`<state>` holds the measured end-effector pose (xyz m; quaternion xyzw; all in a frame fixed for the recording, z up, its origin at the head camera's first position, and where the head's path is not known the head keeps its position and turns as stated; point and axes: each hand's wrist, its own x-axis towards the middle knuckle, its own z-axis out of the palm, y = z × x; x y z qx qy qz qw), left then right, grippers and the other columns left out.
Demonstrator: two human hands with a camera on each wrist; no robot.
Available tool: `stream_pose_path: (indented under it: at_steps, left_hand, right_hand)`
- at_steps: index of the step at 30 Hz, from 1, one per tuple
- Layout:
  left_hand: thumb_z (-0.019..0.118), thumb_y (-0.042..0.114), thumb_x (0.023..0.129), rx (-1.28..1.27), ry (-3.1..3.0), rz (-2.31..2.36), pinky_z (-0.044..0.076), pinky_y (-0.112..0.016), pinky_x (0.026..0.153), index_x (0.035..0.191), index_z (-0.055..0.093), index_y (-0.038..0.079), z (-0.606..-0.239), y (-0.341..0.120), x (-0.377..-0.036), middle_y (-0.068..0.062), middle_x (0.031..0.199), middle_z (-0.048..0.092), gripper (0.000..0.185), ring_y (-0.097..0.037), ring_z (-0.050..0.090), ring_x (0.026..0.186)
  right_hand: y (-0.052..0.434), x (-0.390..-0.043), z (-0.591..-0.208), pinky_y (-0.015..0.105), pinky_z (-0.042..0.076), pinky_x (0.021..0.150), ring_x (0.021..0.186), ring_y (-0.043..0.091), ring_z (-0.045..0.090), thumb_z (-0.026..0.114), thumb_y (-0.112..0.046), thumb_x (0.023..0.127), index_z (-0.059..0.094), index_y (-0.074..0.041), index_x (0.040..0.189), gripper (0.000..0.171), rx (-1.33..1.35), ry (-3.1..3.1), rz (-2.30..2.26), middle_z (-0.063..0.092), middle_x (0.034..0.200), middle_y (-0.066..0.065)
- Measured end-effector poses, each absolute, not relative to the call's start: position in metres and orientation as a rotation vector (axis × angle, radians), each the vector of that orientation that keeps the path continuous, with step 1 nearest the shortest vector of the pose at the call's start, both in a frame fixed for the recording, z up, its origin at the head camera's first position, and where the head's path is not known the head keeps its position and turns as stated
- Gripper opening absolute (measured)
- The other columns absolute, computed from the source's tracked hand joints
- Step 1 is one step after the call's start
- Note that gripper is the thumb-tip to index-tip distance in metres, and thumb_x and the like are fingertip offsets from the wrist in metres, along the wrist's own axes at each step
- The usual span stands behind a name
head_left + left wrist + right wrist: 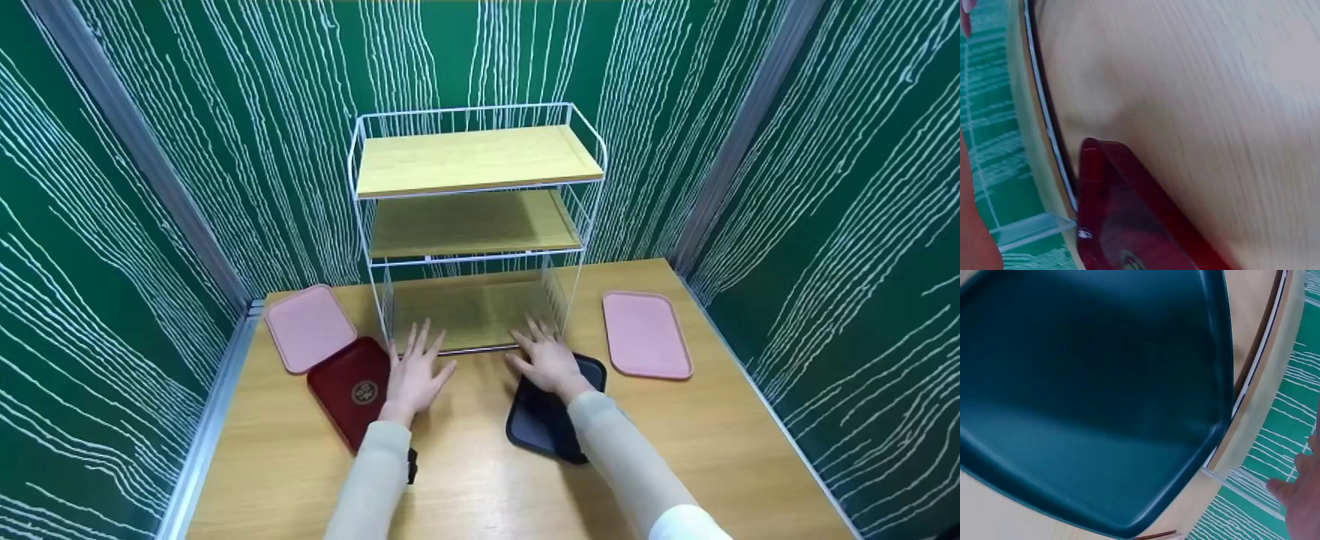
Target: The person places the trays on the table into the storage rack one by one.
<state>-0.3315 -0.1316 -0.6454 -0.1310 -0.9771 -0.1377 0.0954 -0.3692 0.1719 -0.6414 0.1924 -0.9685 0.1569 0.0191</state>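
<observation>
- Left hand (pixel 413 377): fingers spread flat and straight, gripping nothing, tips just short of the wire shelf rack's (pixel 475 225) bottom front edge; the dark red tray (pixel 351 390) lies just beside the little finger.
- Right hand (pixel 548 358): fingers splayed, relaxed, holding nothing, palm over the black tray's (pixel 541 424) far end, fingertips reaching the rack's lowest shelf.
- Two pink trays (pixel 309 326) (pixel 645 333) lie outward of each hand on the wooden table (pixel 465 472).

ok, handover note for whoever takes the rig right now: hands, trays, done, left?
Left hand: open, flat on the table beside the red tray, holding nothing.
Right hand: open, fingers spread over the far end of the dark tray, not gripping it.
Both hands sit at the front of the rack; its shelves look bare.
Pink tray lies left, partly under the red one; another pink tray lies right.
Done: no tray on the rack.
Left: probably all four trays, if they go on the rack.
</observation>
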Motion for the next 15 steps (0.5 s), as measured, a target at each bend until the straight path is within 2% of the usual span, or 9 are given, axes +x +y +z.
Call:
stream_pose_path:
  at_steps: [5,8,12,15]
  left_hand:
    - [0.051,0.057,0.109,-0.424,-2.784,-0.669,0.023,-0.065,0.127,0.161,0.05,0.02,-0.626,-0.138,-0.321,-0.01,0.17,0.039,0.064,-0.032,0.031,0.159]
    - [0.058,0.047,0.109,-0.44,-2.697,-0.79,0.037,-0.057,0.124,0.152,0.061,0.015,-0.616,-0.143,-0.316,-0.01,0.159,0.055,0.054,-0.033,0.049,0.148]
    - [0.062,0.039,0.109,-0.438,-2.599,-0.951,0.048,-0.051,0.116,0.144,0.068,0.01,-0.604,-0.147,-0.311,-0.011,0.147,0.066,0.046,-0.034,0.061,0.137]
    - [0.062,0.037,0.109,-0.419,-2.529,-1.059,0.049,-0.049,0.115,0.143,0.069,0.009,-0.594,-0.149,-0.309,-0.011,0.143,0.068,0.044,-0.033,0.063,0.135]
  right_hand:
    - [0.186,-0.367,-0.635,0.057,0.042,0.121,0.15,0.041,0.044,0.058,-0.046,0.11,0.056,-0.017,0.157,0.055,0.649,-2.939,0.66,0.043,0.167,0.016]
    - [0.196,-0.366,-0.633,0.057,0.047,0.115,0.14,0.04,0.057,0.062,-0.034,0.11,0.064,-0.013,0.15,0.045,0.683,-2.857,0.787,0.057,0.155,0.019]
    - [0.213,-0.364,-0.634,0.057,0.049,0.113,0.132,0.04,0.063,0.065,-0.023,0.108,0.069,-0.008,0.143,0.037,0.72,-2.76,0.94,0.066,0.143,0.022]
    - [0.228,-0.361,-0.635,0.056,0.049,0.113,0.132,0.038,0.064,0.067,-0.018,0.107,0.07,-0.006,0.141,0.036,0.704,-2.734,1.048,0.067,0.141,0.022]
